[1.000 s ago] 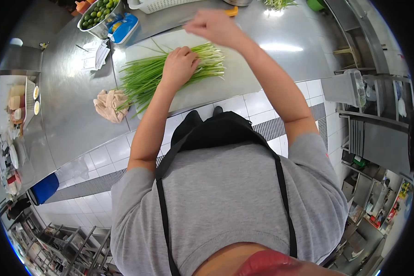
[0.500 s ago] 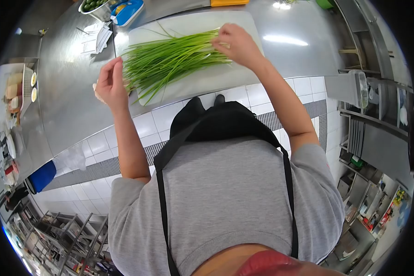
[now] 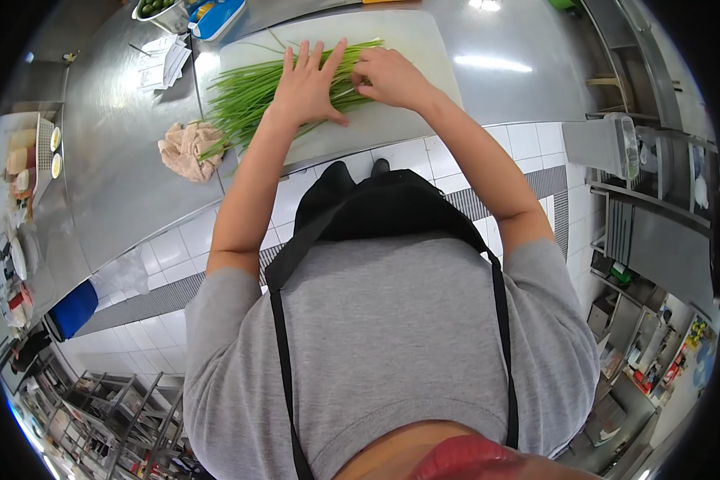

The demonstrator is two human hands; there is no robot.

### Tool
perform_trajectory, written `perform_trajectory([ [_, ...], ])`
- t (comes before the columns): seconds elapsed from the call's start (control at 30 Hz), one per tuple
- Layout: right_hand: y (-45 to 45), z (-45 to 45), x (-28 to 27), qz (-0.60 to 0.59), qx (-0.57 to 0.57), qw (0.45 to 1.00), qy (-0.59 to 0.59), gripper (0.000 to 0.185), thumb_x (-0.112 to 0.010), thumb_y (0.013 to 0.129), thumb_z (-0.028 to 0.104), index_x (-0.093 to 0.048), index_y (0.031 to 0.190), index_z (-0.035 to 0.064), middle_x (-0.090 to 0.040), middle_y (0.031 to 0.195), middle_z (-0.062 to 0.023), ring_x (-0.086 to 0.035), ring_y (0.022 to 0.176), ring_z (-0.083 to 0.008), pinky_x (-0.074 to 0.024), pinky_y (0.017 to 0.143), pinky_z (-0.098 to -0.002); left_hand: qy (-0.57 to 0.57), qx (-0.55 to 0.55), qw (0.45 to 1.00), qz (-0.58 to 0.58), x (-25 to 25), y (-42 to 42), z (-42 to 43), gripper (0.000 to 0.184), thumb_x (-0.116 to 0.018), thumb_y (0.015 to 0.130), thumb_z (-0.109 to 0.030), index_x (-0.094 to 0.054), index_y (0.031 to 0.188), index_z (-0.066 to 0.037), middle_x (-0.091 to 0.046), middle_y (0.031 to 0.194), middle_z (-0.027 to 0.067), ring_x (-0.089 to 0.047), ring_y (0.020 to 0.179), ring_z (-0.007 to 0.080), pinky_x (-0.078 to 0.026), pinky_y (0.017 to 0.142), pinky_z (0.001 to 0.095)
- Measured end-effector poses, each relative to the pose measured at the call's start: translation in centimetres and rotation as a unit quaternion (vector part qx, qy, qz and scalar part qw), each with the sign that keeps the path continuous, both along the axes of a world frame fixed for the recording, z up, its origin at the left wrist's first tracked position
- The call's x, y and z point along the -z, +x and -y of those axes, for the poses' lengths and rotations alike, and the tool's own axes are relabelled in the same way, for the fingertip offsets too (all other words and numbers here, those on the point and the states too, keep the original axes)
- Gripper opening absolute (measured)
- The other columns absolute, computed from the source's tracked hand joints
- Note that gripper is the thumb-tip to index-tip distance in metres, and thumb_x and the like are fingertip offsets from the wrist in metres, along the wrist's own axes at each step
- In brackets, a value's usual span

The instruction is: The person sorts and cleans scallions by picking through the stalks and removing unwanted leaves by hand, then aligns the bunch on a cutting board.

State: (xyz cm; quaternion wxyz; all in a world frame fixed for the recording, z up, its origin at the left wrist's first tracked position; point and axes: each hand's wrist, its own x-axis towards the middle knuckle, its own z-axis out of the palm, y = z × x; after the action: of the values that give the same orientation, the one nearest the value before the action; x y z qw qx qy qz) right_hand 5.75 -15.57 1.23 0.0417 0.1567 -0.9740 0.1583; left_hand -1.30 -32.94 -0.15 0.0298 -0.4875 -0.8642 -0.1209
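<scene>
A bundle of long green chives (image 3: 244, 100) lies across a white cutting board (image 3: 416, 44), its pale ends toward the right. My left hand (image 3: 304, 86) rests over the middle of the bundle, fingers spread wide and thumb stretched toward the near side. Close beside it, my right hand (image 3: 394, 78) has its fingers curled onto the chives near the pale ends; the fingertips are partly hidden. A crumpled beige cloth (image 3: 188, 152) sits left of the board, touching the tips of some green stalks.
The board lies on a steel counter (image 3: 120, 160). Papers (image 3: 164, 62), a metal container (image 3: 165, 18) of green produce and a blue tub (image 3: 218, 20) stand at the back left. Steel shelves (image 3: 656, 216) flank the right side. The counter's front edge runs close to my body.
My left hand has moved right from the chives' green tips to the middle of the bundle, and its fingers have spread. The cloth is now uncovered. My right hand has shifted slightly left and nearer.
</scene>
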Motion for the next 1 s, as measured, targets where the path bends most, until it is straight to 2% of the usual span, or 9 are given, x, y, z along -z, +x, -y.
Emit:
perform_trajectory([
  [0.13,0.4,-1.5,-1.4,0.020,0.043,0.997,0.056,0.014,-0.064,0.068,0.017,-0.062,0.079,0.0098,-0.053,0.083,-0.0079,-0.053,0.082,-0.0254,-0.0429,0.073,-0.0354,-0.067,0.019,0.986,0.151,-0.4,-1.7,-0.1,0.113,-0.079,0.046,-0.046,-0.022,0.138,-0.014,-0.044,0.121,0.0188,-0.034,0.121,0.0373,-0.022,0.101,0.0554],
  [0.23,1.5,-4.0,-0.5,-0.088,0.053,0.990,-0.096,0.023,-0.063,0.076,0.021,-0.062,0.095,0.0082,-0.057,0.094,-0.0094,-0.054,0.092,-0.0225,-0.0427,0.082,-0.0333,-0.071,0.018,0.988,0.137,0.3,-1.9,-0.2,0.115,-0.079,0.045,-0.048,-0.022,0.137,-0.011,-0.045,0.120,0.0181,-0.036,0.119,0.0369,-0.023,0.102,0.0523],
  [0.27,1.8,-4.0,0.2,-0.130,0.151,0.952,-0.231,0.028,-0.060,0.079,0.024,-0.060,0.101,0.0066,-0.056,0.100,-0.0111,-0.054,0.096,-0.0232,-0.0421,0.084,-0.0331,-0.038,0.024,0.997,0.065,0.4,-1.9,-0.3,0.114,-0.079,0.045,-0.049,-0.023,0.136,-0.009,-0.046,0.119,0.0181,-0.038,0.117,0.0361,-0.024,0.102,0.0507],
  [0.33,3.0,-3.5,2.0,-0.201,0.326,0.791,-0.477,0.039,-0.055,0.084,0.031,-0.055,0.112,0.0034,-0.054,0.111,-0.0143,-0.053,0.102,-0.0245,-0.0407,0.089,-0.0327,0.031,0.032,0.996,-0.080,0.3,-1.3,-0.3,0.113,-0.079,0.046,-0.050,-0.025,0.135,-0.005,-0.048,0.116,0.0182,-0.042,0.114,0.0343,-0.026,0.102,0.0476],
  [0.43,2.3,-1.3,6.8,-0.232,0.439,0.751,-0.435,0.049,-0.045,0.090,0.035,-0.044,0.122,-0.0025,-0.046,0.126,-0.0168,-0.045,0.116,-0.0263,-0.0343,0.097,-0.0316,0.052,0.032,0.997,-0.045,0.7,-1.3,-1.5,0.110,-0.079,0.045,-0.050,-0.030,0.133,-0.005,-0.048,0.116,0.0184,-0.044,0.111,0.0333,-0.028,0.101,0.0481],
  [0.53,0.8,0.9,6.0,-0.122,0.291,0.820,-0.477,0.054,-0.038,0.092,0.037,-0.039,0.126,-0.0044,-0.037,0.134,-0.0181,-0.037,0.123,-0.0298,-0.0293,0.100,-0.0327,-0.027,0.041,0.995,0.090,-0.5,-1.0,-2.2,0.106,-0.078,0.046,-0.050,-0.033,0.130,-0.003,-0.047,0.116,0.0189,-0.046,0.108,0.0340,-0.032,0.098,0.0465],
  [0.63,0.1,0.2,5.1,-0.171,0.296,0.792,-0.506,0.053,-0.033,0.093,0.037,-0.037,0.128,-0.0037,-0.033,0.136,-0.0184,-0.035,0.124,-0.0305,-0.0275,0.102,-0.0326,-0.027,0.031,0.992,0.115,-1.4,-1.1,-1.7,0.104,-0.078,0.048,-0.049,-0.034,0.129,-0.001,-0.049,0.112,0.0183,-0.048,0.104,0.0338,-0.037,0.093,0.0428],
  [0.83,-0.2,1.3,4.1,0.008,0.185,0.865,-0.466,0.058,-0.027,0.094,0.039,-0.029,0.132,-0.0047,-0.034,0.136,-0.0150,-0.031,0.128,-0.0210,-0.0207,0.105,-0.0290,0.013,0.025,0.997,0.071,0.2,-0.4,-1.8,0.100,-0.076,0.049,-0.050,-0.037,0.127,-0.001,-0.051,0.108,0.0168,-0.050,0.100,0.0323,-0.039,0.090,0.0403],
  [1.0,-3.0,-2.3,5.5,-0.132,0.310,0.762,-0.553,0.055,-0.030,0.094,0.039,-0.038,0.127,-0.0039,-0.046,0.127,-0.0159,-0.038,0.122,-0.0231,-0.0250,0.103,-0.0302,0.024,0.028,0.999,0.039,0.2,-0.7,-0.8,0.109,-0.076,0.047,-0.055,-0.031,0.133,-0.006,-0.050,0.111,0.0181,-0.049,0.103,0.0340,-0.034,0.094,0.0424],
])
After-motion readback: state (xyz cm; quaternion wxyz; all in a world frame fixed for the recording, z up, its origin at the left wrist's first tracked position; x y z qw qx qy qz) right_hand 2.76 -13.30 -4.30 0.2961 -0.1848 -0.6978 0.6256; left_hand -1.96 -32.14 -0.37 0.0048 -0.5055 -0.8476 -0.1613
